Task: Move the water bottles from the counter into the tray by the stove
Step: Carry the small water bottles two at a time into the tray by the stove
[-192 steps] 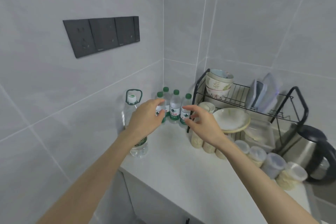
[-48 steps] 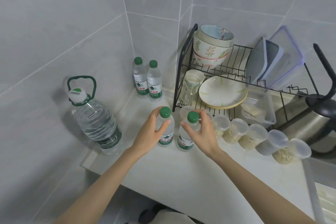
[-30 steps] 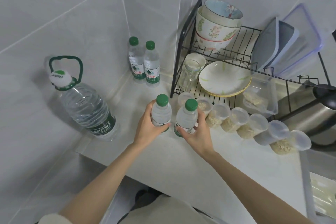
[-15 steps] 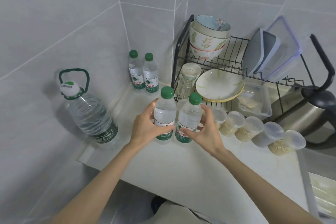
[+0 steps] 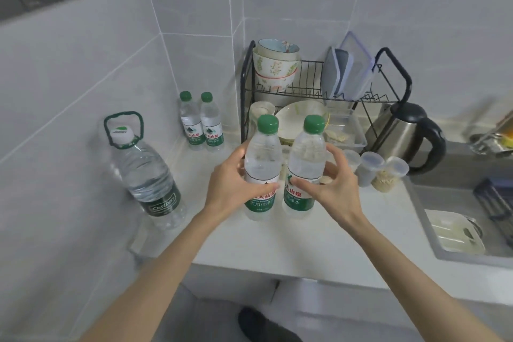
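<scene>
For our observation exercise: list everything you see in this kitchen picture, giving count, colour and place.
counter: one, white, along the walls
held water bottles: two, clear with green caps, one per hand
corner water bottles: two, same colours, wall corner
large water jug: one, clear with green handle, counter's left
dish rack: one, black wire, counter's back
bowls: stacked, pale patterned, rack's upper tier
plate: one visible, pale, lower tier
kettle: one, steel and black, beside rack
lidded tubs: several, clear, before the rack
sink: one, grey, far right
hands: two, left hand and right hand each gripping one bottle
</scene>
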Demonstrator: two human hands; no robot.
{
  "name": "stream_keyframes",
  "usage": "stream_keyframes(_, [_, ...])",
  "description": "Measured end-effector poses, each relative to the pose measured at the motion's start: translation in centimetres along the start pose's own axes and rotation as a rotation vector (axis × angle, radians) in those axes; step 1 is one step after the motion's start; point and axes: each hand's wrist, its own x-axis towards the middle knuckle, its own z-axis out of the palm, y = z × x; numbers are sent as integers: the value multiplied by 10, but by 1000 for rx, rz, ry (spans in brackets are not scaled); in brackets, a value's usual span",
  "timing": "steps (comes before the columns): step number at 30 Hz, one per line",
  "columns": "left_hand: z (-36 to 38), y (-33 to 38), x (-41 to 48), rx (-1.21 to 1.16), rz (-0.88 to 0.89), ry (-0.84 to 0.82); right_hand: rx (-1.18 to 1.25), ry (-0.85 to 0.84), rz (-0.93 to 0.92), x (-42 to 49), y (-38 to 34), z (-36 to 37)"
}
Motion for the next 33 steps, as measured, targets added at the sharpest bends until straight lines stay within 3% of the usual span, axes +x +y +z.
stream_keyframes(7, [51, 50, -32, 34, 155, -194, -63, 237, 7, -71, -15, -76])
stream_keyframes(12, [82, 68, -40, 11, 182, -255, -100, 310, 16, -97, -19, -111])
stream_keyframes(21, [228, 150, -92, -75, 334, -554, -196, 664, 45, -207, 0, -255])
stream_keyframes(33, [461, 281, -263, -208, 555, -898, -380, 1056, 180, -419, 8, -474])
